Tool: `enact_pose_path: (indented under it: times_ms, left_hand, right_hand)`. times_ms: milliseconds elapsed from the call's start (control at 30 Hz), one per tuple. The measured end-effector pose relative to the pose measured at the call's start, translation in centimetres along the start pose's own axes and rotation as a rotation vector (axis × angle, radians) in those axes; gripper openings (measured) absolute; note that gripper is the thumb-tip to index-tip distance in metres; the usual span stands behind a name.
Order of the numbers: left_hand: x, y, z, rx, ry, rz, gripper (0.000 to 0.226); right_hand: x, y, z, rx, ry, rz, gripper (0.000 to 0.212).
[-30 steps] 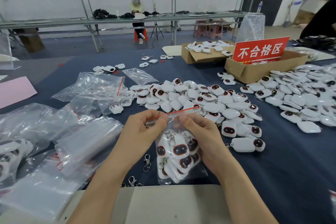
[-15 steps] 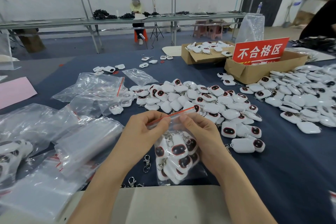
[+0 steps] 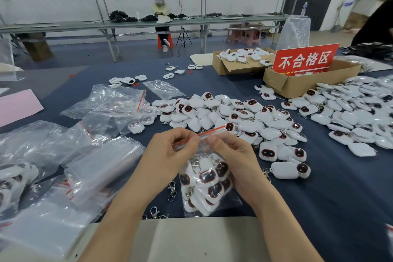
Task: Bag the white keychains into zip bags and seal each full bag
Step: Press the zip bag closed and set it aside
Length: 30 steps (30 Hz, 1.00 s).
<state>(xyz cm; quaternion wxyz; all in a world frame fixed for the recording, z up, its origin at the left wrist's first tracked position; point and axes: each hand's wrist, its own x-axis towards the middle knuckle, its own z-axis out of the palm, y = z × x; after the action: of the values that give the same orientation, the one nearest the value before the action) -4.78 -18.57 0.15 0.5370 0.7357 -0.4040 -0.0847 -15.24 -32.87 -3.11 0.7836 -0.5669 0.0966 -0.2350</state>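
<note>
A clear zip bag (image 3: 205, 185) filled with several white keychains hangs between my hands over the table's near edge. My left hand (image 3: 170, 155) pinches the left part of its red zip strip (image 3: 212, 131). My right hand (image 3: 231, 153) pinches the strip just to the right of it, thumb on top. The strip's right end sticks out free, tilted upward. A heap of loose white keychains (image 3: 229, 115) with dark red-rimmed faces lies just beyond the bag. A second heap (image 3: 350, 110) spreads at the right.
Empty zip bags (image 3: 102, 164) and filled bags (image 3: 12, 178) lie at the left on the blue table cover (image 3: 340, 198). Loose metal clasps (image 3: 172, 190) lie near the bag. Two cardboard boxes (image 3: 297, 85) and a red sign (image 3: 305, 59) stand at the back right.
Both hands stay pinched on the zip strip, shifting only slightly along it; the bag has barely moved.
</note>
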Motion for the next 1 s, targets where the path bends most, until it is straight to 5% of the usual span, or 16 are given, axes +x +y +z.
enact_pose_path:
  times_ms: [1000]
  left_hand:
    - [0.35,0.18,-0.14,0.072,0.021,0.05,0.009]
  right_hand:
    - [-0.17,-0.03,0.86,0.109,0.024,0.035,0.013]
